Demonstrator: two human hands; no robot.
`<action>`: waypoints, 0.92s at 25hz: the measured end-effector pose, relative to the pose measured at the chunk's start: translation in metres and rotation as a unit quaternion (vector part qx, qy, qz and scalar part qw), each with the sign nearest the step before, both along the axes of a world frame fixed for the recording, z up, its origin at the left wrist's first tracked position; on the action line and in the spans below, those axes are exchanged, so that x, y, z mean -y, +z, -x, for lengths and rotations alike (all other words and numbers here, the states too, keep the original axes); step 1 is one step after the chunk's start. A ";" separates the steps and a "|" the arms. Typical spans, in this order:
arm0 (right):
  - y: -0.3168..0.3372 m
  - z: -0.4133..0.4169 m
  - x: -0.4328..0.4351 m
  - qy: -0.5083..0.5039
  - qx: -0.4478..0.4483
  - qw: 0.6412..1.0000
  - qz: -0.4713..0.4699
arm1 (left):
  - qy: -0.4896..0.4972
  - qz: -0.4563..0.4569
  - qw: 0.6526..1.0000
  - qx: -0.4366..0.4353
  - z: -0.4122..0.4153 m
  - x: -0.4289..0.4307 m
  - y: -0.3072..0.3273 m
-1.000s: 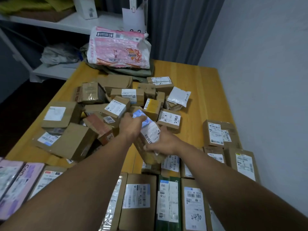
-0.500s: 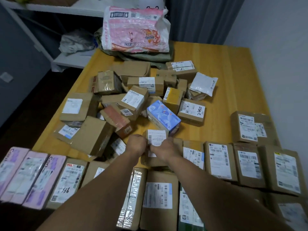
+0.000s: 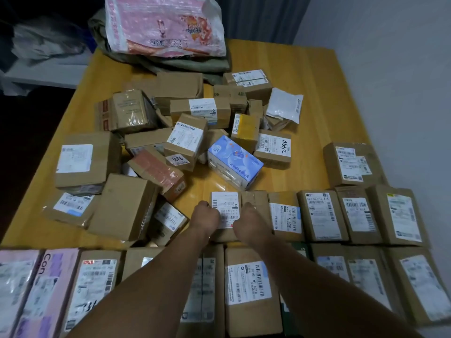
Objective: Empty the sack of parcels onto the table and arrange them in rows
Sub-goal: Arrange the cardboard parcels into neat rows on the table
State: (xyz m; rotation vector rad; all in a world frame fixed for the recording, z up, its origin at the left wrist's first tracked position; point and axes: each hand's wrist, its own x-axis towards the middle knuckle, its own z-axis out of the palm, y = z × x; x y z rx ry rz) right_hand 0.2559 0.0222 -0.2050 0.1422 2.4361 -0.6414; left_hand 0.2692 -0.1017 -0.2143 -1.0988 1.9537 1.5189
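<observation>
While L grip [image 3: 206, 217] & R grip [image 3: 249, 219] pinch its near end, labelled parcel [image 3: 225, 200] sits dead ahead, long axis front-to-back, touching row neighbour [image 3: 285, 215] on R.

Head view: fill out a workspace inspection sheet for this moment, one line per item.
Surface: wooden table, bare toward its far right corner.
Job's things: labelled parcel at the left end of the second row; nearest row in front of it; unsorted pile with a blue box behind it; olive sack lying at the far end.
Clutter: pink printed bag on the sack.
Grippers: left hand and right hand both grip the labelled parcel at its near edge.
Cables: nothing seen.
Surroundings: white wall on the right, grey curtain behind, white shelf on the left.
</observation>
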 end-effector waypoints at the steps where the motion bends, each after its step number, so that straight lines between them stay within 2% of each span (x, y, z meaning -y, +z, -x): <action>1: 0.000 -0.001 0.003 0.002 -0.003 1.000 -0.011 | -0.005 0.002 1.000 -0.001 -0.001 0.002 0.002; 9: 0.024 0.016 -0.002 -0.040 -0.007 0.999 -0.017 | -0.025 -0.002 1.000 0.002 0.002 0.009 0.009; 13: 0.041 0.033 -0.009 -0.048 -0.030 0.998 0.001 | -0.039 0.048 0.998 -0.027 0.009 0.010 0.022; 17: 0.055 0.059 -0.020 -0.044 -0.041 0.998 0.030 | -0.007 0.076 0.995 -0.064 0.026 0.009 0.039; 23: 0.050 0.117 -0.053 -0.059 -0.069 0.995 -0.037 | 0.004 0.108 0.988 -0.111 0.069 -0.014 0.053</action>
